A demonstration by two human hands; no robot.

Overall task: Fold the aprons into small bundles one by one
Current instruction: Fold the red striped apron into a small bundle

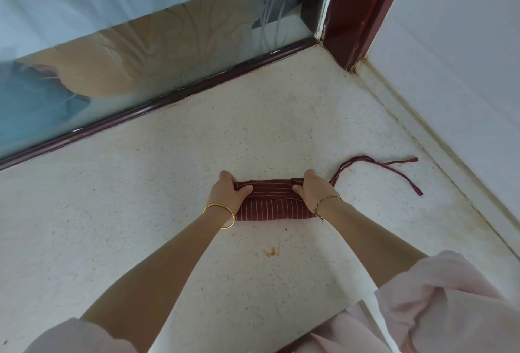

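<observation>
A dark red apron (277, 203) with thin pale stripes lies folded into a compact, oblong bundle on a pale speckled bench (140, 212), roughly in the middle of the view and a little to the right. The left hand (228, 193) grips the bundle's left end, fingers curled over the far edge and thumb pressed on top of the cloth; the right hand (313, 190) grips the right end the same way, thumb on top, fingers wrapped round the far side. Both hands are closed on the fabric, with the striped cloth showing between them. A fold line runs across the bundle from left to right, the far layer lying over the near one. From under the right hand the apron's ties (377, 165) trail out to the right, looping and then splitting into two loose ends that rest flat on the bench, one reaching far right, the other bending nearer. A gold bangle (221, 216) circles the left wrist and a thin cord bracelet (323, 205) the right. Pale pink sleeves (439, 310) show at the near edge. A small orange stain (271, 252) marks the bench just near of the bundle. Along the far left runs a dark frame (157, 105) under patterned glass (168, 49), meeting a red-brown post (357, 12) at the far corner, with a white wall (455, 57) on the right
</observation>
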